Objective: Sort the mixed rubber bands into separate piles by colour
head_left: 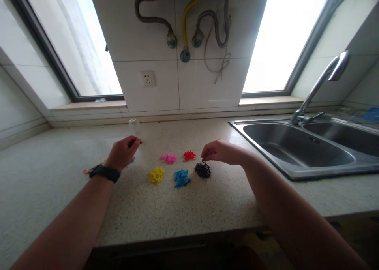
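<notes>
Five small heaps of thin loops, likely rubber bands, lie at the centre of the frame on the speckled counter [207, 207]: a pink heap [168, 158] and a red heap [189, 156] in the back row, a yellow heap [156, 175], a blue heap [181, 177] and a black heap [203, 169] in front; a mixed-colour scatter [92, 169] lies at centre left, partly hidden behind the left wrist; the right hand [219, 151] hovers just above the black heap, fingertips pinched together on what looks like a black strand at its top edge; the left hand [122, 152], with a dark band on the wrist, is closed with thumb against fingers, and something small seems pinched there, though it is too small to tell what; a clear glass [134, 126] stands just beyond it, towards the wall; a steel sink [299, 151] with its tap [322, 80] fills the right of the frame; judging by their look, the loops are very light, soft and stretchy, and tangle readily, so a heap would come apart or drag neighbours along if grabbed whole; the better hold seems to be a fingertip pinch on a single loop sticking out at a heap's edge, lifted slowly so the rest falls free
</notes>
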### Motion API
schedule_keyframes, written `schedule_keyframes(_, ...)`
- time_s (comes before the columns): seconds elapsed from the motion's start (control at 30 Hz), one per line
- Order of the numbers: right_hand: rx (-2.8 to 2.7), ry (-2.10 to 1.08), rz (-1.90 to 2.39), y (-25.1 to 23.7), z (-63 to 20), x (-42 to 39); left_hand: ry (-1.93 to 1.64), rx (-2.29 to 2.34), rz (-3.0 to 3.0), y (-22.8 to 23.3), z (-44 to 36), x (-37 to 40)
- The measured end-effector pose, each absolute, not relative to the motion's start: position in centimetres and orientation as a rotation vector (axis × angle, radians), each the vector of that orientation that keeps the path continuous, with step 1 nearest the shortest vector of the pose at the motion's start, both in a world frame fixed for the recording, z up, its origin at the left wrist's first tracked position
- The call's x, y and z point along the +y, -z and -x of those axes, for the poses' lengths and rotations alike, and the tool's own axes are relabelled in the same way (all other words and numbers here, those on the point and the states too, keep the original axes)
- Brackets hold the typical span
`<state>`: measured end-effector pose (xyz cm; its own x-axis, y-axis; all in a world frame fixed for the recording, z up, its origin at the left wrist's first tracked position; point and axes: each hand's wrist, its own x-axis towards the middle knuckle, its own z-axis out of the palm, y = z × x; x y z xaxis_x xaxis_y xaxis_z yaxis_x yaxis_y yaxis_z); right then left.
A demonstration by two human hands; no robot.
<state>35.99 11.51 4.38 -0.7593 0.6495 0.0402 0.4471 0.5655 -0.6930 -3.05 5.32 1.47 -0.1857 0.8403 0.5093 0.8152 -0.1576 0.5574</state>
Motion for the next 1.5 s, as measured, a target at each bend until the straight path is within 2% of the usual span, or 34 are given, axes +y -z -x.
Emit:
schedule_keyframes(0.63,-2.636,-1.019,0.966,-4.0,-36.5,11.9,-1.263,2.021,-2.079,-1.4,3.2,5.4)
schedule_keyframes(1.07,-2.488,-1.014,0.95,-4.5,-36.1,11.6,-1.295,1.982,-2.023,-1.5,3.1,5.3)
schedule_keyframes(1.5,-2.314,-0.893,1.167,-0.2,-37.1,16.2,-1.394,2.134,-1.958,-2.6,4.2,5.3)
